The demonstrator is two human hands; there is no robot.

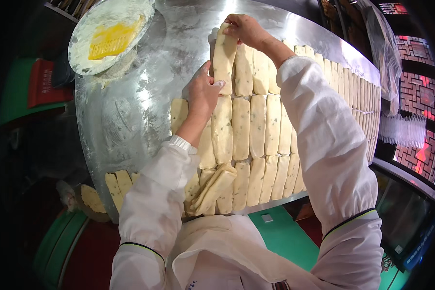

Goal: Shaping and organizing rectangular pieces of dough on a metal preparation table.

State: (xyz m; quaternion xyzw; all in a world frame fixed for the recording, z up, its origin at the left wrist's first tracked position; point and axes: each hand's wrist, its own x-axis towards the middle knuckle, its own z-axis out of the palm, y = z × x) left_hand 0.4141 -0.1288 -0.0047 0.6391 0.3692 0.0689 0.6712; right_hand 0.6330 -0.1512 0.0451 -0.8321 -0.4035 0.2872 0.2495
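Observation:
Rows of long flat dough strips with dark green flecks cover much of a metal table. At the left end of the far row, my right hand pinches the far end of one dough strip between thumb and fingers. My left hand is beside the near end of that strip, its fingers apart and the thumb at the strip's edge; whether it presses on the dough I cannot tell. Folded or stacked strips lie slanted over the nearest row. Part of the rows is hidden under my arms.
A round tray of flour with a yellow plastic scraper stands at the far left. More strips lie at the near left corner, beside a bowl. Clear plastic sheeting hangs at the right. A red box is beyond the left edge.

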